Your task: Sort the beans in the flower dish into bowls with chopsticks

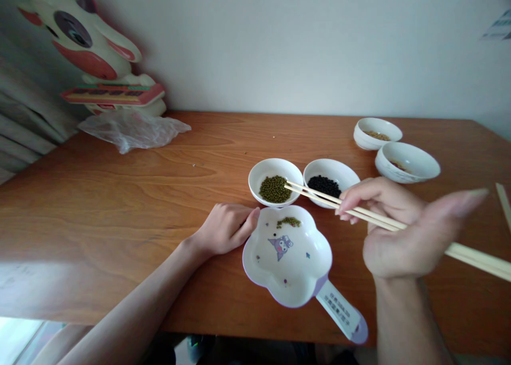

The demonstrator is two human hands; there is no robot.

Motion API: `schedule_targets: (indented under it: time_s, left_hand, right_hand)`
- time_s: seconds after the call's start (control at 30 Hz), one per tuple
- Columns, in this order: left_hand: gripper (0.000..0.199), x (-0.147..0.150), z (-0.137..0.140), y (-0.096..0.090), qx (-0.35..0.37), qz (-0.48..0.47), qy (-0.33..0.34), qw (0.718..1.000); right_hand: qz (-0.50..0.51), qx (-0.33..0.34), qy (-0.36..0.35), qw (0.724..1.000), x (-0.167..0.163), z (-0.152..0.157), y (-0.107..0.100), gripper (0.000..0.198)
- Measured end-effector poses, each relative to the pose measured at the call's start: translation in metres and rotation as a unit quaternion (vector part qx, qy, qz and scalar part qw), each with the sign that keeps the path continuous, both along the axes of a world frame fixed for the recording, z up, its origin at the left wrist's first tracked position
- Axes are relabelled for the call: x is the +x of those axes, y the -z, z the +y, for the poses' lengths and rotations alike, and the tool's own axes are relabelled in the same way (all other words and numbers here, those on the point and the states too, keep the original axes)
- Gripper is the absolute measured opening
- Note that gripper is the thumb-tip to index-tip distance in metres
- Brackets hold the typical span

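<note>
Green beans (288, 222) lay few in the flower-shaped dish (287, 280), so sorting looked nearly done. The right hand (399, 232) pinched chopsticks (319, 196), tips over the green-bean bowl (275, 183); the left hand (227, 227), loosely curled, touched the dish's left rim. Right of that bowl stood the black-bean bowl (329, 180).

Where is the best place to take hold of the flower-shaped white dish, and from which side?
Probably by its flat handle, from the near right. The handle sticks out from the flower-shaped dish toward the table edge, with nothing around it. The left hand already touches the far-left rim, and the right hand holds chopsticks.
</note>
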State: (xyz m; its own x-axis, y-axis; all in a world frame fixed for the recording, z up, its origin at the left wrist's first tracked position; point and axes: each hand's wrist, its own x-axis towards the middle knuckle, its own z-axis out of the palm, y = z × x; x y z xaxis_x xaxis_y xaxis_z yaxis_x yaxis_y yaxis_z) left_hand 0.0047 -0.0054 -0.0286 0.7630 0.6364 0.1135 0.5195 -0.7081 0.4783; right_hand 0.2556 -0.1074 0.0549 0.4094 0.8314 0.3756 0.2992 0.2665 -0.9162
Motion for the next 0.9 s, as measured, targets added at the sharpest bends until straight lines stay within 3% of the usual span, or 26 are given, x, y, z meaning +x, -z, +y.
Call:
schedule_targets:
  time_s: [0.07,0.27,0.47,0.63,0.9]
  left_hand:
    - [0.05,0.0,0.0,0.0,0.002,-0.001,0.002,1.0]
    - [0.05,-0.001,-0.001,0.001,0.004,-0.007,0.006,1.0]
    - [0.05,0.001,0.0,0.0,-0.002,-0.009,0.003,1.0]
    - [0.048,0.001,-0.001,-0.001,-0.001,-0.012,0.007,1.0]
    - [0.048,0.0,-0.001,-0.001,-0.005,-0.007,-0.001,1.0]
  right_hand:
    - [-0.001,-0.026,-0.016,1.0,-0.001,0.002,0.002,0.08]
    - [-0.01,-0.018,-0.022,1.0,0.021,-0.012,0.01,0.081]
    - [-0.059,-0.081,-0.084,0.991,0.042,-0.033,0.024,0.086]
    - [-0.105,-0.144,-0.135,0.975,0.039,-0.039,0.029,0.085]
    - [-0.118,-0.136,-0.147,0.973,0.029,-0.033,0.028,0.079]
